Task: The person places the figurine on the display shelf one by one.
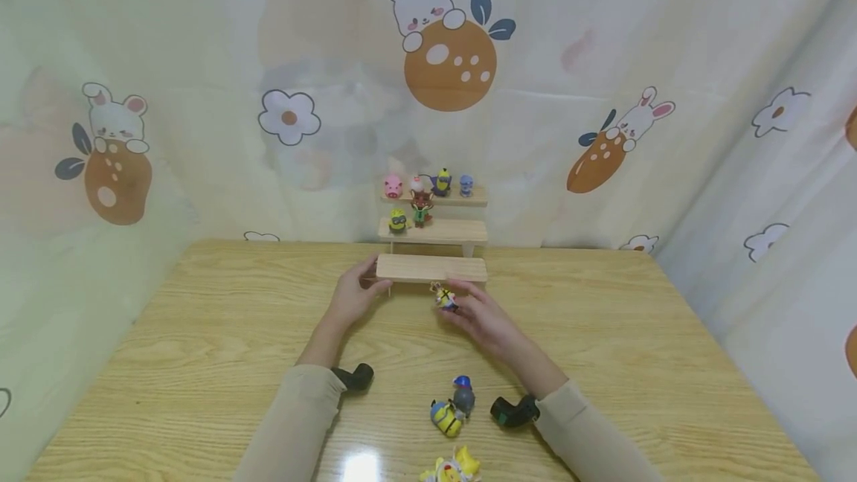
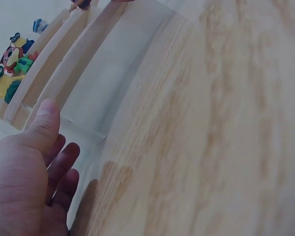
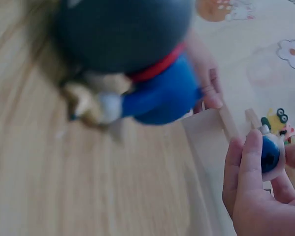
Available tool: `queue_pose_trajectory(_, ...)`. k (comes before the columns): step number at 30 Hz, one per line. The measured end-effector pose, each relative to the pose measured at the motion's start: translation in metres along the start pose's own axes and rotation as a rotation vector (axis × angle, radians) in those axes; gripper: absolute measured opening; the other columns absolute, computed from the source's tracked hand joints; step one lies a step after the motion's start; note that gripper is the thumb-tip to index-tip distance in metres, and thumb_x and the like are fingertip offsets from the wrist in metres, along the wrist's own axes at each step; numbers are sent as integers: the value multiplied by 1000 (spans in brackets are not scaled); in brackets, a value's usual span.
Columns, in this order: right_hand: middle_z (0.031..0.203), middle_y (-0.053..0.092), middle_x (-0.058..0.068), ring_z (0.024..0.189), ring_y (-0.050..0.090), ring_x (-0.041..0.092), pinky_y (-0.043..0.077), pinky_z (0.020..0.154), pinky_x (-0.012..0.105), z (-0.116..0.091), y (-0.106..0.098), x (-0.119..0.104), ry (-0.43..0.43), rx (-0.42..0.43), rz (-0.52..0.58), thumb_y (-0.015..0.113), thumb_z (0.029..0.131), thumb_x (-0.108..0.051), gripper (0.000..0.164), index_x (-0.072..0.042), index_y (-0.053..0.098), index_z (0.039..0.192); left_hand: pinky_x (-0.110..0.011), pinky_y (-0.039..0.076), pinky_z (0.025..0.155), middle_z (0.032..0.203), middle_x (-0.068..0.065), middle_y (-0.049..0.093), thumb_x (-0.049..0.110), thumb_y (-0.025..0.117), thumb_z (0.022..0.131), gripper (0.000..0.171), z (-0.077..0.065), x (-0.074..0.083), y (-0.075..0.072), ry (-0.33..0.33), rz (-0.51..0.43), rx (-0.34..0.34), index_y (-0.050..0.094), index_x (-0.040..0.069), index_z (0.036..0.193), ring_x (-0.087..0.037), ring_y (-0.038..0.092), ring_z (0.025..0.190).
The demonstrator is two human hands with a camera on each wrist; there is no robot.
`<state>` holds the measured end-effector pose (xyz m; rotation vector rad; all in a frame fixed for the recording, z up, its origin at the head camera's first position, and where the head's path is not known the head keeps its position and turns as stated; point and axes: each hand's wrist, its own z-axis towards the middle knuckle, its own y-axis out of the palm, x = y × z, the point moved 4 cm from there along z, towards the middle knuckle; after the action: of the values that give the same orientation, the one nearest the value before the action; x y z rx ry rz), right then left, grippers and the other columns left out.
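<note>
My right hand (image 1: 483,322) pinches a small figurine (image 1: 444,297) between thumb and fingers, just in front of the lowest step of a three-tier wooden display stand (image 1: 428,268). The figurine looks yellow and white from above; in the right wrist view its blue and white rounded side (image 3: 270,156) shows. At the stand's left end, my left hand (image 1: 352,294) holds the lowest step, thumb at the front edge and fingers round the side. In the left wrist view that thumb (image 2: 46,115) lies against the step's end, with the other fingers bent below.
On the top tier stand a pink pig (image 1: 393,186), a white figure, a caped Minion (image 1: 441,182) and a blue figure (image 1: 466,184). A Minion (image 1: 398,221) and a fox (image 1: 421,208) occupy the middle tier. Nearer lie a Minion (image 1: 445,418), a grey blue-capped figure (image 1: 463,397) and yellow figures (image 1: 451,469).
</note>
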<state>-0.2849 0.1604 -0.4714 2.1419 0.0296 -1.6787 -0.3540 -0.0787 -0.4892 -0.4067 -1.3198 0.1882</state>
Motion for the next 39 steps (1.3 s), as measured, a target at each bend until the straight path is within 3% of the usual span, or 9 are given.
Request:
queue_pose_trajectory(3, 148, 24, 22, 136, 34, 37, 44, 103, 25, -1, -1, -2, 50, -23, 167, 38, 100, -6, 45, 0, 31, 144, -40, 49, 97, 127, -16, 60, 23, 71, 86, 66, 0, -1, 1, -1, -4, -3, 42, 4, 142, -28, 57, 116)
queue_pose_trajectory(5, 144, 29, 20, 133, 38, 32, 44, 102, 23, -1, -2, -2, 59, -38, 213, 40, 101, -8, 45, 0, 30, 144, -40, 49, 97, 127, -16, 59, 23, 71, 86, 67, 0, -1, 1, 1, -9, -5, 42, 4, 142, -28, 56, 115)
queue_pose_trajectory(10, 127, 43, 10, 109, 59, 16, 46, 99, 20, -2, -3, -3, 22, -15, 174, 49, 97, -3, 54, 2, 23, 145, -41, 49, 97, 127, -16, 59, 25, 70, 86, 67, 0, -1, 0, 1, 0, -6, 41, 3, 143, -28, 56, 115)
queue_pose_trajectory(16, 122, 47, 10, 100, 64, 14, 49, 94, 17, -3, -7, -5, -6, 34, 160, 49, 97, -5, 53, 4, 24, 144, -41, 49, 97, 127, -15, 59, 29, 69, 86, 67, -2, 0, 0, -24, 4, -14, 41, 7, 143, -27, 58, 113)
queue_pose_trajectory(21, 115, 52, 6, 97, 61, 12, 50, 90, 21, -3, -11, -7, -2, 83, 86, 51, 99, -17, 41, -1, 35, 133, -42, 50, 95, 127, -14, 58, 31, 68, 87, 66, -3, -1, 0, -42, -2, -23, 41, 12, 144, -27, 60, 109)
queue_pose_trajectory(25, 113, 54, 4, 96, 60, 10, 50, 93, 24, -4, -10, -10, -18, 100, -1, 51, 98, -14, 42, 0, 36, 134, -42, 50, 95, 128, -14, 58, 32, 69, 87, 67, -4, 0, -1, -41, -6, -21, 41, 12, 144, -27, 60, 110)
queue_pose_trajectory(32, 135, 43, 20, 107, 59, 15, 48, 99, 27, -4, -8, -17, -71, 80, -133, 57, 92, -3, 53, 7, 32, 138, -42, 48, 98, 127, -15, 58, 30, 69, 86, 67, -3, 0, -3, -41, -5, -9, 41, 9, 144, -28, 58, 112)
queue_pose_trajectory(39, 136, 50, 19, 116, 54, 19, 48, 100, 31, -4, -20, -27, -110, 230, -414, 66, 90, -17, 51, -2, 47, 134, -41, 49, 97, 127, -15, 59, 30, 70, 85, 68, 1, -5, 0, -26, -9, -15, 42, 10, 143, -28, 59, 111)
